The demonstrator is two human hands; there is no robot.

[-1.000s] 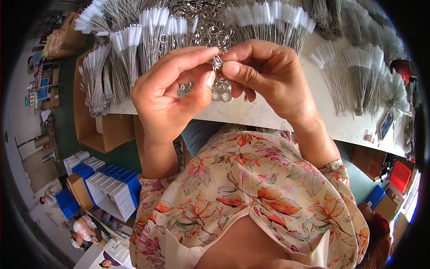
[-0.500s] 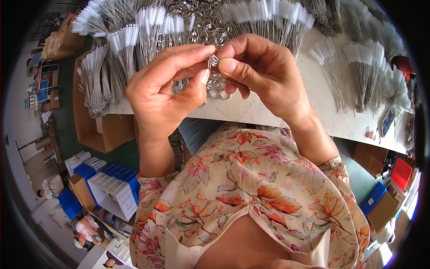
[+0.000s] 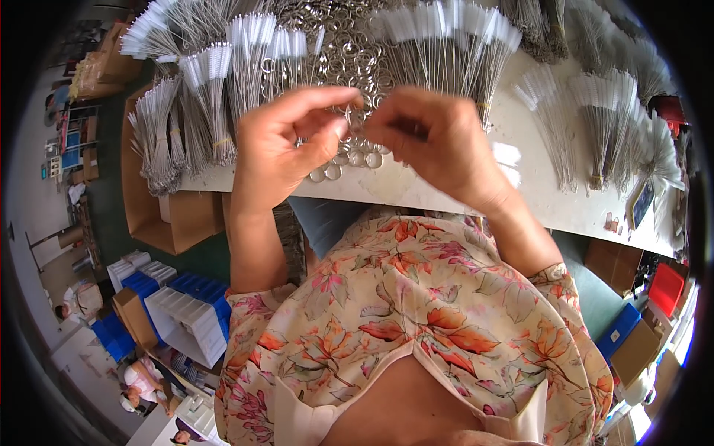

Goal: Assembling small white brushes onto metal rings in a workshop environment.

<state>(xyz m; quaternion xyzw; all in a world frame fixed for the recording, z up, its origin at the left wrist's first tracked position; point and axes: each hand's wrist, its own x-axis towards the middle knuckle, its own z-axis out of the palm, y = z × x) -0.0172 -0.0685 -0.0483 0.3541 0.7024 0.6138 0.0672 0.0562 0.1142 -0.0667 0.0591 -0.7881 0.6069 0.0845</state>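
Between the thumb and forefinger of my left hand (image 3: 271, 145), a split metal ring (image 3: 348, 117) is pinched upright. My right hand (image 3: 442, 141) meets it from the right, its fingers curled and smeared by motion. White brush heads (image 3: 507, 154) show beyond my right wrist, apparently on wires running behind that hand; its grip on them is hidden. Below and behind the hands, loose metal rings (image 3: 357, 158) lie on the white table (image 3: 424, 189), in a heap that stretches to the far edge.
Bundles of thin wire brushes (image 3: 212, 97) stand left of the rings, with more brushes (image 3: 454, 52) behind my right hand and others (image 3: 606, 111) at the far right. A cardboard box (image 3: 175, 223) sits below the table's left edge. Plastic crates (image 3: 186, 316) and people are farther left.
Both hands have come slightly nearer. My right hand has turned over, its back now facing up, and white brush heads have come into sight beside its wrist. The left keeps its pinch.
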